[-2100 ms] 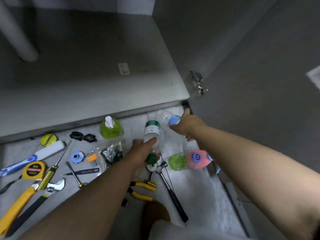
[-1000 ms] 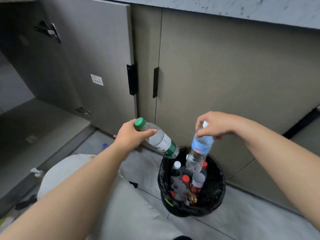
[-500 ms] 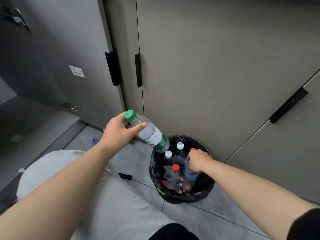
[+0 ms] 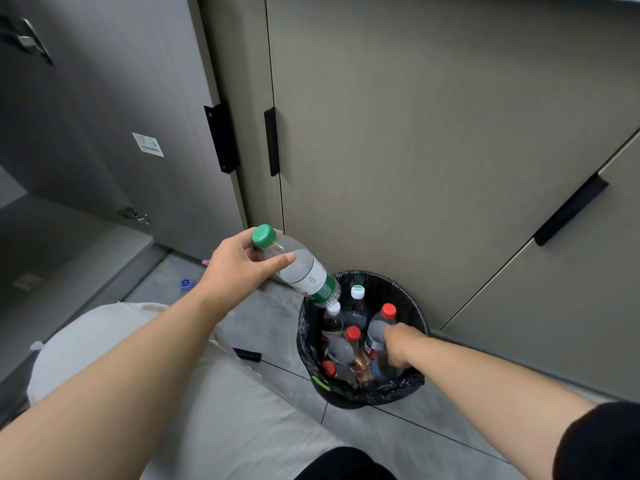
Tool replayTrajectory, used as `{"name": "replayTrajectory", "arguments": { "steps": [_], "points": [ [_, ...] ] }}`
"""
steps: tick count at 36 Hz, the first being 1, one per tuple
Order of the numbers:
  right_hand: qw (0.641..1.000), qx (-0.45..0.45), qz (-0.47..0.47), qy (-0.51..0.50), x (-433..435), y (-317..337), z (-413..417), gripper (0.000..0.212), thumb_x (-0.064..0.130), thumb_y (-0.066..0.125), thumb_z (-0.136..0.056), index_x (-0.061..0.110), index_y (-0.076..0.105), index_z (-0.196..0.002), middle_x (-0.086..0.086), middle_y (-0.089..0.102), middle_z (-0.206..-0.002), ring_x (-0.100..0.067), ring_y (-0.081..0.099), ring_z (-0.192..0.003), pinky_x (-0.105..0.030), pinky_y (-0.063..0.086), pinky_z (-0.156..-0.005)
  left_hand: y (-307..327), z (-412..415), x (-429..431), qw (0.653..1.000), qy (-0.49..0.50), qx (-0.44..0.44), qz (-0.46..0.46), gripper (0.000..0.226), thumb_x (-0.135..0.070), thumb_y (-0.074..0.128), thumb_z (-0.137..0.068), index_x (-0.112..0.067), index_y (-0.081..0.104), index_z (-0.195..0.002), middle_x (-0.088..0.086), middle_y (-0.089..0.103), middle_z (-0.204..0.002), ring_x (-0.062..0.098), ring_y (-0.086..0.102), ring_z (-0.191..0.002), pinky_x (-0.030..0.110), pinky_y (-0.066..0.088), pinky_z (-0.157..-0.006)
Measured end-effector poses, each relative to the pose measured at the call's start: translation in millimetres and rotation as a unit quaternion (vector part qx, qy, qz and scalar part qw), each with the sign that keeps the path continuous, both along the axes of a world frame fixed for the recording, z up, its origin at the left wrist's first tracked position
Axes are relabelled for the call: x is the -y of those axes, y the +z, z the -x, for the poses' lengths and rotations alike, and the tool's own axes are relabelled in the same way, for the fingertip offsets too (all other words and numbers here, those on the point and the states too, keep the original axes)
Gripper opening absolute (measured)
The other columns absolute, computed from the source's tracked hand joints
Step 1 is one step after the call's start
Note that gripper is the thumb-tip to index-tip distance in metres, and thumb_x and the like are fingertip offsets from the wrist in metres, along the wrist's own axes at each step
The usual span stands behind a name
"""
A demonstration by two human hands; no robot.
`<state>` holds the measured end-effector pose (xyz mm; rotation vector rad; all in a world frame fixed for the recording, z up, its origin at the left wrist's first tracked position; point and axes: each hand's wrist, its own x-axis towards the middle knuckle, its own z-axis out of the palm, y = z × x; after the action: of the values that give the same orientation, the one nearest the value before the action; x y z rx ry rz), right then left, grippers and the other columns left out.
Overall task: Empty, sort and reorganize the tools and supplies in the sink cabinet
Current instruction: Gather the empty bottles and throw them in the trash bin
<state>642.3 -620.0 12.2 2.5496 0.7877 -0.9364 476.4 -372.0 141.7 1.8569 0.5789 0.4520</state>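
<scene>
While hands (image 4: 239,268) (image 4: 401,346) grip clear bottles (image 4: 304,268) (image 4: 375,332), black liner (image 4: 360,393) crinkles.

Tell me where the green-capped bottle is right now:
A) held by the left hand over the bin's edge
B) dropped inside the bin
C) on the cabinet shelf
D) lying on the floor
A: the left hand grips the green-capped bottle near its neck, tilted with its base over the rim of the black bin.
</scene>
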Motion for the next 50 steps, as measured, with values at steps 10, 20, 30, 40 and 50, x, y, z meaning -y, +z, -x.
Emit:
{"name": "replayTrajectory", "arguments": {
  "steps": [10, 20, 30, 40, 50],
  "points": [
    [0.982, 0.035, -0.185, -0.012, -19, 52, -19, 0.022, 0.030, 0.058, -0.083, 0.025, 0.071, -0.100, -0.001, 0.071, -0.109, -0.026, 0.068, -0.099, -0.035, 0.056, -0.086, 3, 1, 4, 0.999, -0.043, 0.002, -0.021, 0.027, -0.036, 0.085, -0.080, -0.034, 0.070, -0.102, -0.004, 0.077, -0.094, 0.000, 0.067, -0.067, 0.014, 0.048, -0.060],
    [0.815, -0.102, -0.564, 0.082, -70, 164, 16, 0.036, 0.047, 0.072, -0.085, 0.038, 0.061, -0.118, 0.006, 0.056, -0.108, -0.009, 0.061, -0.070, -0.019, 0.053, -0.076, 3, -2, 12, 0.994, -0.096, -0.032, -0.040, 0.037, -0.039, 0.086, -0.080, -0.038, 0.071, -0.114, -0.023, 0.073, -0.090, -0.002, 0.066, -0.084, 0.029, 0.053, -0.079],
    [0.816, -0.026, -0.563, 0.126, -89, 168, 32, 0.030, 0.030, 0.085, -0.076, 0.022, 0.069, -0.100, 0.001, 0.056, -0.094, 0.001, 0.052, -0.062, -0.021, 0.042, -0.068, 4, -2, 17, 0.988, -0.135, -0.042, -0.055, 0.032, -0.030, 0.091, -0.073, -0.027, 0.076, -0.102, -0.010, 0.079, -0.096, 0.002, 0.072, -0.097, 0.044, 0.057, -0.096],
    [0.845, 0.074, -0.519, 0.110, -62, 169, -6, 0.019, 0.026, 0.077, -0.066, 0.023, 0.067, -0.082, 0.005, 0.054, -0.078, -0.006, 0.046, -0.062, -0.024, 0.042, -0.065, 0, -8, 18, 0.988, -0.102, -0.059, -0.096, 0.031, -0.031, 0.086, -0.080, -0.025, 0.074, -0.108, -0.011, 0.073, -0.099, 0.000, 0.069, -0.093, 0.022, 0.054, -0.091],
    [0.880, 0.090, -0.460, 0.073, -47, 114, -13, 0.021, 0.028, 0.074, -0.070, 0.024, 0.065, -0.088, 0.007, 0.051, -0.083, -0.014, 0.053, -0.071, -0.036, 0.050, -0.069, -2, -7, 18, 0.986, -0.096, -0.085, -0.110, 0.018, -0.031, 0.082, -0.084, -0.028, 0.074, -0.099, -0.017, 0.071, -0.088, -0.002, 0.067, -0.086, 0.011, 0.049, -0.078]
  ]
}}
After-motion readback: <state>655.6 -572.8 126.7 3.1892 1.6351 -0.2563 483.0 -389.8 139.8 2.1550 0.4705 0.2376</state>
